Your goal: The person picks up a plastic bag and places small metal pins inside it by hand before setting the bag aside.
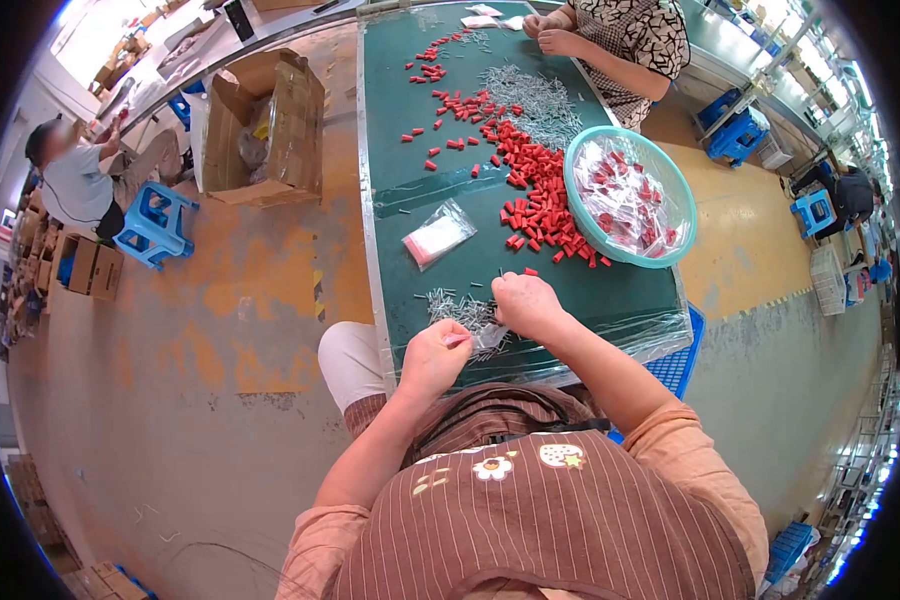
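Observation:
My left hand (438, 354) is closed, pinching a small clear plastic bag (488, 338) at the near end of the green-topped table. Just right of the bag and a little farther off is my right hand (528, 302), its fingers curled together; what they hold is hidden. A small pile of metal screws (452, 306) lies beside and partly behind the bag. Beyond my hands rests a clear packet of flat bags (438, 235). Red plastic plugs (548, 205) spread in a heap up the table's middle.
A teal basket (574, 212) full of filled bags stands at the table's right edge. Farther up lies a larger screw heap (535, 105), near a co-worker's hands (558, 36). On the floor to the left are a cardboard box (300, 130) and a blue stool (156, 222) near a seated person.

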The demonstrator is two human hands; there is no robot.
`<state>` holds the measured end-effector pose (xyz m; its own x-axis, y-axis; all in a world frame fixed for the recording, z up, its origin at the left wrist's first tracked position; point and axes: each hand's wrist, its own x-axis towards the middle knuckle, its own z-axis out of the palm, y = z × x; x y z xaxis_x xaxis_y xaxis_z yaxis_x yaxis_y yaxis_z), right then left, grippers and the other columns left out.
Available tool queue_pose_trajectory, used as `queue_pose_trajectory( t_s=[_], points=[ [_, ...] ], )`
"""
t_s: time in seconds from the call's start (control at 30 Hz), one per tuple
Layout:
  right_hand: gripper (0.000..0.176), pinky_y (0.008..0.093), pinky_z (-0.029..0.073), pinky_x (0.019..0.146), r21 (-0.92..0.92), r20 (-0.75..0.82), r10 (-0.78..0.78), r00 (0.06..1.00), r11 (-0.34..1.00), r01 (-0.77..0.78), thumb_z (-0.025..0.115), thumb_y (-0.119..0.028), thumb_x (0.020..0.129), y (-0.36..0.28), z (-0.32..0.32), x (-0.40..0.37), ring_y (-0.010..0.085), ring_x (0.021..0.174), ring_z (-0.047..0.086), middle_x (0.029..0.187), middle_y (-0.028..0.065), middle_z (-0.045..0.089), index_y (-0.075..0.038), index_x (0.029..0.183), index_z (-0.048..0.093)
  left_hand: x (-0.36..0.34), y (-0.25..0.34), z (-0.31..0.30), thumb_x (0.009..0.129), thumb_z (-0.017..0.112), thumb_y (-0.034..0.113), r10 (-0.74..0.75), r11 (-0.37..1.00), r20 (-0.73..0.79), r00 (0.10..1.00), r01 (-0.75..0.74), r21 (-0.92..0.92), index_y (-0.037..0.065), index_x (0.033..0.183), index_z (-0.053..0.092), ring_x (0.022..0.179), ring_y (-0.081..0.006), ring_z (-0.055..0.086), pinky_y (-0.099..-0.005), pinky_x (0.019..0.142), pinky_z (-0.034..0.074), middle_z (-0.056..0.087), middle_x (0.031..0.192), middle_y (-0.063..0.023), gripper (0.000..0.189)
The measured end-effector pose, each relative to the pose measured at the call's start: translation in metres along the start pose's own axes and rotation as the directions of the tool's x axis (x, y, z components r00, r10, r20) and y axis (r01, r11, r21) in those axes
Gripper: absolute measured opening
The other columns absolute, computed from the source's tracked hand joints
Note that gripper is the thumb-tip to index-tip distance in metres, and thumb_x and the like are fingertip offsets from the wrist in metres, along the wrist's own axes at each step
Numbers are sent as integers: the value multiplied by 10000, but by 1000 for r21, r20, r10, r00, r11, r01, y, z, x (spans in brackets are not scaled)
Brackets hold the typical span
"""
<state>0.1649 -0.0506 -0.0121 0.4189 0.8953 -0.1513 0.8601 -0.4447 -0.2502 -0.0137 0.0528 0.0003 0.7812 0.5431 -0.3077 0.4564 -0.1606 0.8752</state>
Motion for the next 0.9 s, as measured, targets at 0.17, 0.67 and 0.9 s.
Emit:
queue_pose_trajectory(
  t_s=[0.17, 0.67, 0.9],
  points=[
    [133, 456, 556, 741, -1, -45, -15, 999, 1000, 15, 601, -107, 787, 7, 2, -3, 368, 826, 679, 907, 187, 674, -18, 864, 663, 1, 1, -4, 806, 687, 160, -61, 998, 52, 997, 61, -16, 22, 899, 687, 701, -85, 564, -261, 667, 466, 657, 741, -22, 167],
    [140, 246, 478, 714, 946, 52, 132, 990, 312, -91, 699, -100, 835, 11, -22, -30, 63, 776, 555, 822, -8, 624, 14, 897, 648, 17, 16, 5, 779, 696, 215, -91, 991, 12, 996, 89, 98, 29, 884, 689, 728, -148, 616, -307, 705, 491, 682, 768, -84, 214],
    [123, 352, 478, 881, 743, -293, -67, 954, 612, 271, 716, -73, 771, -12, -28, -45, 265, 1004, 592, 1008, 92, 636, -52, 872, 649, 32, 22, 21, 794, 670, 234, -41, 992, 49, 998, 35, 121, 35, 917, 695, 798, -243, 660, -350, 737, 510, 698, 865, -150, 235]
  ],
)
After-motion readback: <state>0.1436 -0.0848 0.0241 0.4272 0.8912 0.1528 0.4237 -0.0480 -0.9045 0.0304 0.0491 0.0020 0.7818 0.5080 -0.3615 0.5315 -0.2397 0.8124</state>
